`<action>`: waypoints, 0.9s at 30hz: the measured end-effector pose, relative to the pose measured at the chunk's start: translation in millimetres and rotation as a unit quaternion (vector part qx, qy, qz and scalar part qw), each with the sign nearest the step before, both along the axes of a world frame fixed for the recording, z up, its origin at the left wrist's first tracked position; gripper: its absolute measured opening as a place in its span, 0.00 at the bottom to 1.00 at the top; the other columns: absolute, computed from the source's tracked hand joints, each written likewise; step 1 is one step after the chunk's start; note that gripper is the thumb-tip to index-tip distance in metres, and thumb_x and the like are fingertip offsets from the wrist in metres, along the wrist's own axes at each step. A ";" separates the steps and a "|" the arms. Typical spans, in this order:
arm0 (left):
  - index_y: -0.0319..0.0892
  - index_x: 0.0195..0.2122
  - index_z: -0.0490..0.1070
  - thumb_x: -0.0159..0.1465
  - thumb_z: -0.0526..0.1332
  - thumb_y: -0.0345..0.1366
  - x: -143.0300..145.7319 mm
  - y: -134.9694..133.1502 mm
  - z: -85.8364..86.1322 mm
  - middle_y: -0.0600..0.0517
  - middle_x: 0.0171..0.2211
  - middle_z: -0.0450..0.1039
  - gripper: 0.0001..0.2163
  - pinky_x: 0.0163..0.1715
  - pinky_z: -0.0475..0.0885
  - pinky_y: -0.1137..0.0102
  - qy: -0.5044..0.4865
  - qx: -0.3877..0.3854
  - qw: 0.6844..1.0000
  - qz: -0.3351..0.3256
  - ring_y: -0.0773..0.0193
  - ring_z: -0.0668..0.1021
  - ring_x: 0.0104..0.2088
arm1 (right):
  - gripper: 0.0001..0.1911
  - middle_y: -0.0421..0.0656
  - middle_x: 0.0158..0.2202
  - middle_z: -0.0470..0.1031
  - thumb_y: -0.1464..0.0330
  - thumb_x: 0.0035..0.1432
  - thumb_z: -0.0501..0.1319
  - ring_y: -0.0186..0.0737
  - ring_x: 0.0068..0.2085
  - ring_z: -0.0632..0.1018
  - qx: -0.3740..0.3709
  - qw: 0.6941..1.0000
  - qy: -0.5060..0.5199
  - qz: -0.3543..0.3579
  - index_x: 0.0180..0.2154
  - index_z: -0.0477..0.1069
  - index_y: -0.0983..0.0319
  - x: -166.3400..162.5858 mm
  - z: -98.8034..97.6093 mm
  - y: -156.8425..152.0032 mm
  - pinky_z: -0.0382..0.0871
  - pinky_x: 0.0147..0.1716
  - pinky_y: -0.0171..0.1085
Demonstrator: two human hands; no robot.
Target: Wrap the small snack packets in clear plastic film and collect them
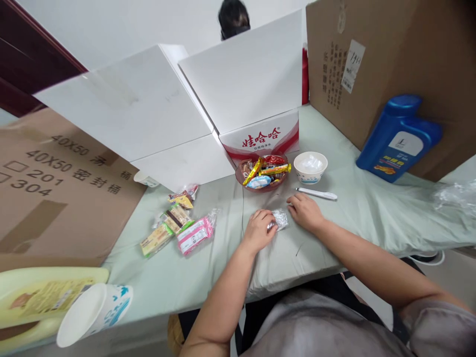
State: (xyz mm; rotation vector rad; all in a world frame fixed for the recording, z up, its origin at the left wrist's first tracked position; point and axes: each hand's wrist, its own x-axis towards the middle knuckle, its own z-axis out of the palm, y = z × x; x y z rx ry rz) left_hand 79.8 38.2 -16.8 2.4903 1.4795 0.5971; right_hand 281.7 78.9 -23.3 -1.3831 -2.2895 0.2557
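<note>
My left hand [259,230] lies on the table with its fingers curled over a small piece of clear bubble wrap [280,219]. Whether anything is inside the wrap cannot be made out. Just right of it, my right hand [305,210] rests palm down, fingers loosely bent and apart, holding nothing. Beyond its fingertips lies a slim white utility knife or pen [318,193]. Behind the hands stand a reddish see-through bowl [241,181] heaped with wrapped snacks [266,171] and a paper bowl [311,173] with clear plastic inside.
Several packaged snacks [178,220] lie to the left. White boxes [245,74] wall off the back; brown cartons [55,198] flank both sides. A blue bottle [399,139] stands right. A paper cup [94,315] and yellow jug [44,297] are front left. A person's head [233,19] shows behind.
</note>
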 end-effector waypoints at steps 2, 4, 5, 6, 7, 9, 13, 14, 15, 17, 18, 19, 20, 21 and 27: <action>0.42 0.38 0.73 0.58 0.63 0.31 -1.6 0.8 1.1 0.47 0.44 0.74 0.06 0.50 0.69 0.58 -0.006 -0.003 1.000 -0.001 0.54 0.73 0.49 | 0.12 0.51 0.46 0.75 0.70 0.62 0.56 0.48 0.48 0.71 0.031 0.994 0.033 0.099 0.46 0.73 0.63 -0.2 -0.3 -1.3 0.63 0.48 0.44; 0.43 0.38 0.73 0.57 0.64 0.32 -3.1 0.9 2.9 0.47 0.44 0.73 0.07 0.51 0.69 0.58 -0.014 -0.007 1.000 -0.008 0.55 0.73 0.48 | 0.12 0.49 0.48 0.75 0.69 0.62 0.57 0.47 0.49 0.71 0.027 0.982 0.032 0.187 0.46 0.73 0.61 -4.4 -0.5 -4.7 0.62 0.48 0.44; 0.43 0.39 0.74 0.57 0.65 0.32 -3.9 0.5 4.0 0.48 0.45 0.73 0.09 0.51 0.69 0.58 -0.018 -0.012 1.000 -0.012 0.55 0.73 0.48 | 0.11 0.48 0.48 0.76 0.69 0.62 0.58 0.46 0.49 0.71 0.017 0.980 0.020 0.199 0.46 0.74 0.61 -7.2 -0.4 -6.6 0.62 0.47 0.44; 0.43 0.40 0.74 0.55 0.66 0.33 -4.8 -0.2 5.1 0.48 0.45 0.73 0.10 0.51 0.70 0.58 -0.020 -0.019 0.999 -0.016 0.55 0.73 0.49 | 0.11 0.47 0.47 0.76 0.69 0.62 0.58 0.46 0.48 0.71 0.007 0.982 0.008 0.190 0.45 0.74 0.61 -9.7 -0.1 -8.3 0.61 0.46 0.43; 0.43 0.41 0.74 0.54 0.67 0.33 -5.9 -1.3 6.4 0.47 0.46 0.73 0.12 0.52 0.70 0.58 -0.019 -0.028 0.999 -0.020 0.55 0.73 0.49 | 0.10 0.47 0.46 0.77 0.68 0.63 0.57 0.46 0.48 0.71 0.000 0.985 -0.005 0.171 0.44 0.75 0.61 -11.5 0.5 -9.6 0.60 0.45 0.43; 0.43 0.42 0.74 0.54 0.67 0.30 -8.2 -4.8 9.1 0.47 0.49 0.73 0.13 0.53 0.69 0.59 -0.010 -0.045 0.999 -0.023 0.54 0.73 0.51 | 0.11 0.48 0.44 0.77 0.68 0.65 0.55 0.47 0.47 0.70 -0.006 0.992 -0.024 0.122 0.42 0.75 0.62 -12.1 2.0 -10.2 0.59 0.44 0.43; 0.42 0.42 0.76 0.57 0.60 0.24 -11.3 -10.8 18.6 0.46 0.46 0.75 0.13 0.51 0.71 0.60 0.051 -0.066 0.997 -0.001 0.55 0.75 0.49 | 0.12 0.51 0.41 0.76 0.69 0.65 0.52 0.48 0.45 0.70 -0.012 0.999 -0.041 0.028 0.38 0.75 0.64 -4.3 3.3 -5.1 0.60 0.43 0.44; 0.42 0.40 0.76 0.58 0.59 0.24 -10.4 -10.2 23.4 0.46 0.43 0.76 0.12 0.48 0.73 0.60 0.075 -0.071 0.995 0.011 0.55 0.76 0.47 | 0.12 0.51 0.41 0.76 0.69 0.65 0.53 0.49 0.45 0.70 -0.015 0.999 -0.041 0.017 0.38 0.75 0.64 -2.5 3.1 -3.5 0.60 0.44 0.44; 0.42 0.40 0.76 0.58 0.58 0.23 -8.0 -8.1 29.9 0.47 0.40 0.77 0.12 0.45 0.74 0.61 0.096 -0.072 0.993 0.024 0.55 0.77 0.44 | 0.11 0.52 0.41 0.75 0.69 0.64 0.54 0.49 0.45 0.70 -0.018 0.999 -0.040 0.012 0.38 0.75 0.64 -1.3 3.0 -2.1 0.60 0.44 0.44; 0.42 0.42 0.75 0.60 0.57 0.24 2.7 1.2 48.3 0.47 0.39 0.77 0.13 0.43 0.74 0.61 0.106 -0.037 0.993 0.046 0.54 0.78 0.41 | 0.10 0.52 0.42 0.74 0.68 0.63 0.56 0.50 0.46 0.69 -0.025 0.999 -0.035 0.013 0.38 0.74 0.64 -0.9 2.7 -0.3 0.61 0.44 0.44; 0.43 0.45 0.74 0.61 0.56 0.26 11.5 8.6 59.7 0.47 0.41 0.77 0.14 0.43 0.74 0.61 0.094 0.000 0.994 0.051 0.54 0.78 0.42 | 0.09 0.52 0.42 0.74 0.67 0.62 0.57 0.51 0.46 0.69 -0.029 0.999 -0.031 0.014 0.38 0.74 0.64 -1.3 2.7 0.2 0.62 0.44 0.44; 0.43 0.49 0.72 0.62 0.56 0.27 22.9 17.9 71.7 0.46 0.43 0.77 0.15 0.45 0.73 0.62 0.075 0.051 0.995 0.052 0.55 0.77 0.43 | 0.09 0.52 0.42 0.73 0.67 0.62 0.58 0.51 0.46 0.69 -0.033 0.999 -0.028 0.016 0.38 0.74 0.64 -1.9 2.6 0.6 0.62 0.43 0.44; 0.44 0.51 0.71 0.63 0.55 0.28 36.6 28.9 83.5 0.47 0.44 0.76 0.16 0.47 0.71 0.62 0.056 0.104 0.992 0.046 0.55 0.77 0.45 | 0.08 0.52 0.42 0.73 0.67 0.61 0.58 0.51 0.46 0.69 -0.036 0.999 -0.024 0.019 0.38 0.74 0.64 -2.3 2.4 1.0 0.62 0.43 0.44; 0.45 0.52 0.71 0.64 0.55 0.28 52.1 41.4 94.2 0.47 0.45 0.76 0.16 0.49 0.70 0.63 0.044 0.145 0.988 0.033 0.56 0.76 0.46 | 0.08 0.52 0.41 0.73 0.67 0.61 0.58 0.51 0.46 0.69 -0.038 0.999 -0.022 0.024 0.38 0.74 0.64 -2.4 2.1 1.4 0.62 0.44 0.44; 0.42 0.48 0.74 0.67 0.55 0.36 147.3 125.8 103.1 0.42 0.45 0.75 0.12 0.54 0.63 0.54 0.146 0.122 0.982 0.000 0.51 0.74 0.49 | 0.06 0.49 0.40 0.73 0.68 0.60 0.59 0.48 0.46 0.69 -0.028 0.999 -0.010 0.042 0.36 0.74 0.63 2.5 -3.1 6.9 0.62 0.47 0.43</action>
